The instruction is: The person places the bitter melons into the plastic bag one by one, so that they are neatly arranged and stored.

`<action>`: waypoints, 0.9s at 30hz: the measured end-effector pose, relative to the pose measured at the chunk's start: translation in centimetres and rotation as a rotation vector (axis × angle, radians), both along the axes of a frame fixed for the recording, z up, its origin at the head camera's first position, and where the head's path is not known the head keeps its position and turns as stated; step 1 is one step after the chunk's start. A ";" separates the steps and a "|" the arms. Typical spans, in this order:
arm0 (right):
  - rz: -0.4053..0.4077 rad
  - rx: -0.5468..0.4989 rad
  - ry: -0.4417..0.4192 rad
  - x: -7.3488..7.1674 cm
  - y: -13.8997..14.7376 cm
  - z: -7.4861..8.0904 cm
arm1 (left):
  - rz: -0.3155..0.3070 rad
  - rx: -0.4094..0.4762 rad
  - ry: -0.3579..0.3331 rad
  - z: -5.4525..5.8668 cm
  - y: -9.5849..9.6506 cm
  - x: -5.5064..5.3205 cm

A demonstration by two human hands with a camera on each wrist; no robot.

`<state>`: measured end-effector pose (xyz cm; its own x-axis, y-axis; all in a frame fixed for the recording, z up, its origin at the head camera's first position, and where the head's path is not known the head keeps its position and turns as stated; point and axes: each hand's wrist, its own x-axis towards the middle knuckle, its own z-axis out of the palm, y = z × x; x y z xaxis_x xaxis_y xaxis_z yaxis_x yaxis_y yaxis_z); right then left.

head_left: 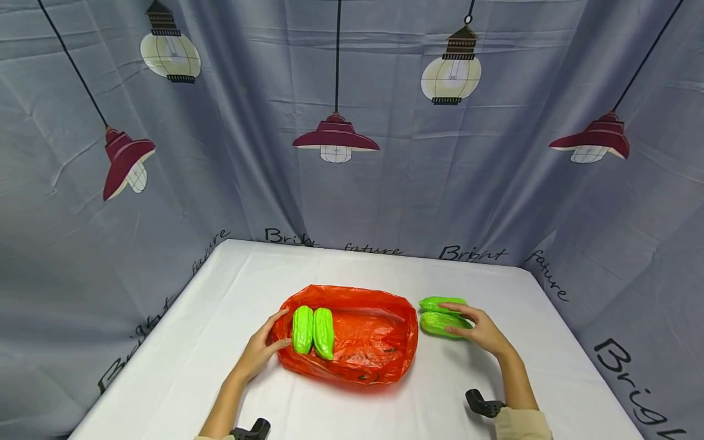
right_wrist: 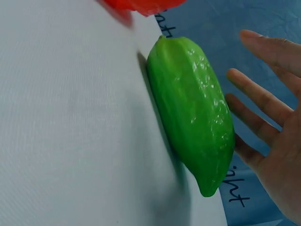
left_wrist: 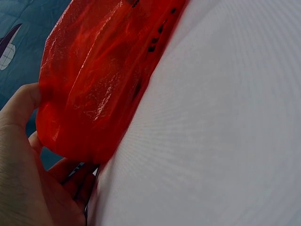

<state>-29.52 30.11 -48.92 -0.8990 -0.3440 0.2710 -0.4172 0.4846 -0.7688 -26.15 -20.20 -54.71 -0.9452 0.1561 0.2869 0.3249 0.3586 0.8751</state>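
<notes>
A red plastic bag (head_left: 374, 330) lies spread open on the table, its rim forming an oval. My left hand (head_left: 258, 349) grips its left end, thumb and fingers on the rim; in the left wrist view they curve round the bag's end (left_wrist: 89, 103). Inside, near that hand, two glossy green gourd-like vegetables (head_left: 323, 333) lie side by side. To the right of the bag are two more, a front gourd (head_left: 437, 324) and a rear gourd (head_left: 434, 303). Over their right ends, my right hand (head_left: 484, 333) has its fingers spread; the right wrist view shows them beside one gourd (right_wrist: 190, 108).
The white-covered table (head_left: 440, 391) meets a grey-blue curtain (head_left: 385, 195) at its back and sides. Printed lamps and lettering cover the cloth. Black wrist devices (head_left: 484, 404) sit on both forearms.
</notes>
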 end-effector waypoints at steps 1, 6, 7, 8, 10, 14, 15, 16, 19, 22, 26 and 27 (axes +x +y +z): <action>-0.001 0.001 -0.001 -0.1 0.1 -0.1 | -0.001 -0.002 0.000 0.0 0.0 0.0; -0.012 0.032 -0.013 -0.1 0.1 -0.2 | 0.003 -0.006 -0.002 0.0 -0.1 0.0; -0.019 0.038 -0.020 -0.1 0.0 -0.1 | 0.005 -0.008 -0.003 0.0 -0.1 0.1; -0.025 0.043 -0.027 0.1 -0.1 0.0 | 0.006 -0.008 -0.005 0.0 -0.1 0.1; -0.023 0.035 -0.032 0.4 -0.4 0.4 | 0.008 -0.013 -0.003 0.0 0.0 0.0; -0.006 0.016 -0.021 0.9 -1.0 0.9 | 0.014 -0.018 0.005 0.1 0.0 0.0; -0.005 0.016 -0.016 0.9 -0.9 0.8 | 0.014 -0.019 0.012 0.2 0.1 0.1; -0.011 0.018 -0.016 0.8 -0.9 0.6 | 0.011 -0.020 0.018 0.3 0.2 0.2; -0.038 0.062 -0.013 0.2 -0.4 -0.3 | -0.003 0.005 0.023 1.4 0.5 0.7; -0.043 0.084 -0.011 -0.3 0.2 -1.1 | -0.011 0.012 0.015 2.7 0.8 1.4; -0.017 0.062 0.008 -0.5 0.7 -1.8 | -0.009 -0.015 0.005 3.6 0.9 1.9; -0.007 0.059 0.018 -0.5 0.8 -1.9 | -0.008 -0.015 0.001 3.6 0.9 1.9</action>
<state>-30.03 30.87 -50.86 -0.8967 -0.3535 0.2663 -0.4268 0.5315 -0.7316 -24.23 -19.31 -51.15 -0.9435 0.1685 0.2854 0.3289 0.3693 0.8692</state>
